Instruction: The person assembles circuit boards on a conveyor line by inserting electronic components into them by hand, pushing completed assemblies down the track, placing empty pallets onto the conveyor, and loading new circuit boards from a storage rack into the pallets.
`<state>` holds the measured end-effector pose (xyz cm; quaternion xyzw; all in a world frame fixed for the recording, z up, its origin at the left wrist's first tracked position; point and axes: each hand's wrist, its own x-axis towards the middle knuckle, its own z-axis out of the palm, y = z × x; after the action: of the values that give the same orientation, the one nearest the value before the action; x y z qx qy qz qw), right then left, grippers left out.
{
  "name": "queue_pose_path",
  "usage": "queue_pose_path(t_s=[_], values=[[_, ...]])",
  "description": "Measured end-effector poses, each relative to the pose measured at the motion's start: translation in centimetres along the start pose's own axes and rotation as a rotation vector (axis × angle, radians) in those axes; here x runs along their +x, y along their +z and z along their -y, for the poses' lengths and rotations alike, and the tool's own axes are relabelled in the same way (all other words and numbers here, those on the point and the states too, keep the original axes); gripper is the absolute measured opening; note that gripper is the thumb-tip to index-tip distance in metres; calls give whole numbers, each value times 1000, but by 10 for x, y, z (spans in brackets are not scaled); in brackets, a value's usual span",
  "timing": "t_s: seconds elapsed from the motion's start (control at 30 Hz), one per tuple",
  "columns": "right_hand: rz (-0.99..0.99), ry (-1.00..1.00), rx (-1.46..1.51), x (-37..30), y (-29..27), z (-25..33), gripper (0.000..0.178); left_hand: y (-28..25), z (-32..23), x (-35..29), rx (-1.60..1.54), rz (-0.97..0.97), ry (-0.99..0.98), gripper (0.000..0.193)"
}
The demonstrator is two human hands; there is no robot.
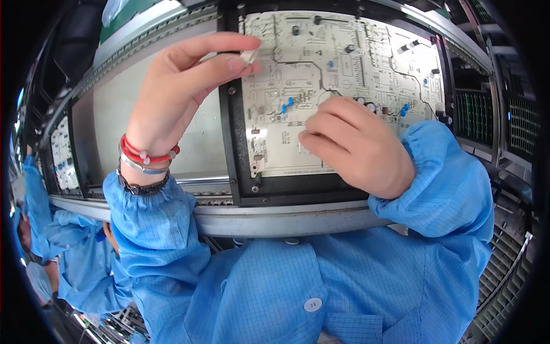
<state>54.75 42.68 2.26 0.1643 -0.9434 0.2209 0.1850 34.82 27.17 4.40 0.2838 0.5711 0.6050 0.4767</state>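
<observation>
A white circuit board with printed black traces lies in a black frame in front of me. My left hand is raised over the board's far left corner. Between its thumb and fingers is a small white part, perhaps a connector. Low over the middle of the board, my right hand has its fingers curled together and pointing down. Its fingertips hide whatever they hold or touch. Blue capacitors stand left of the right hand, and more blue capacitors stand beyond it to the right.
A metal rail runs between my body and the frame. Left of the frame is a grey flat surface. Farther left, another board lies near a person in blue sleeves. Racks with green boards stand on the right.
</observation>
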Motion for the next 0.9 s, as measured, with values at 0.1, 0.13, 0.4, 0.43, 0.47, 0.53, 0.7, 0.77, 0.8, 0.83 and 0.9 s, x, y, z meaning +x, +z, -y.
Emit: queue_pose_path(t_s=[0.1, 0.13, 0.4, 0.43, 0.47, 0.53, 0.7, 0.77, 0.8, 0.83, 0.9], values=[[-36, 58, 25, 0, 3, -3, 24, 11, -6, 1, -7, -39, 4, 24], [-27, 9, 19, -1, 4, 1, 22, 15, -6, -1, 21, -98, 15, 24], [72, 1, 78, 11, -24, -12, 30, 38, -23, 15, 305, -10, 1, 26], [97, 5, 5, 12, -44, -21, 34, 45, -24, 17, 409, 39, 22, 26], [125, 0, -61, 18, -70, -31, 38, 53, -22, 20, 426, 3, 68, 26], [81, 73, -169, 29, -98, -57, 33, 64, -20, 32, 573, 5, 107, 26], [-172, 327, -474, 67, -97, -137, 21, 82, -2, 55, 719, 47, 214, 25], [-288, 397, -501, 68, -71, -159, 40, 86, 1, 57, 706, 80, 216, 24], [-218, 455, -445, 67, -59, -165, 47, 84, 4, 58, 734, 104, 189, 26], [-263, 336, -485, 65, -49, -167, 49, 84, 0, 54, 771, 102, 160, 29], [-334, 103, -442, 70, -47, -168, 49, 87, -1, 48, 736, -7, 173, 24]])
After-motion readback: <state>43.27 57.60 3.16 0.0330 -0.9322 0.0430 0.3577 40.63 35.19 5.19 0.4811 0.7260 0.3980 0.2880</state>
